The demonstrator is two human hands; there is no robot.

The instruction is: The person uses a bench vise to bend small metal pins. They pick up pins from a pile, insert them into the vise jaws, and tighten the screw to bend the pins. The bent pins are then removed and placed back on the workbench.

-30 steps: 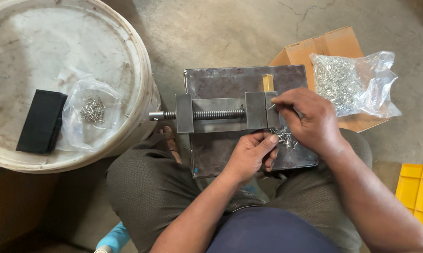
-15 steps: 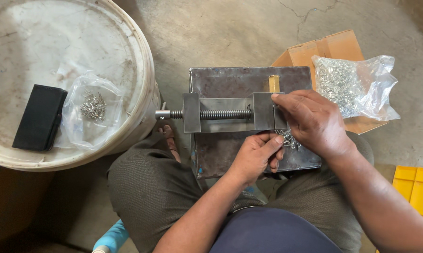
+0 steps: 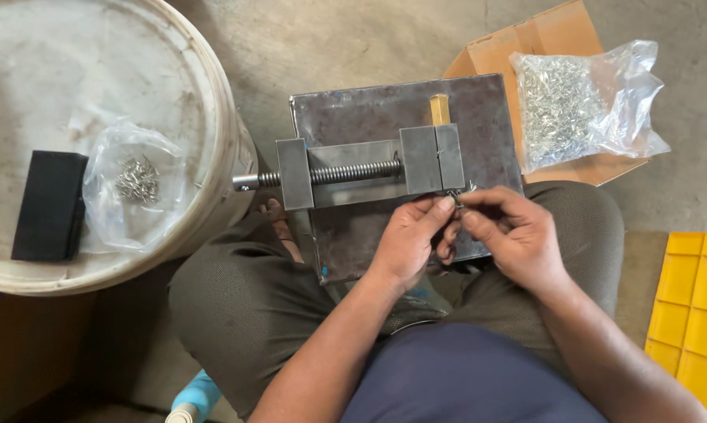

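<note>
Two hands meet just below the clamping end of the grey steel screw vise (image 3: 369, 171): left hand (image 3: 408, 239) & right hand (image 3: 514, 235) both pinched shut on a tiny silvery wire piece (image 3: 457, 197), held btwn fingertips right at the vise's front edge. Piece looks light, stiff, prob. slippery & easy to drop; best nipped at its ends w/ fingertips. Right of vise, clear plastic bag of small metal parts (image 3: 576, 102) on a cardboard box (image 3: 518, 47).

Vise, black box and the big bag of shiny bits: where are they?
Vise (image 3: 369, 171), head view, on its threaded screw.
Black box (image 3: 49, 205), head view, middle of its top.
Big bag (image 3: 569, 110), head view, on the heap of metal bits inside.
</note>
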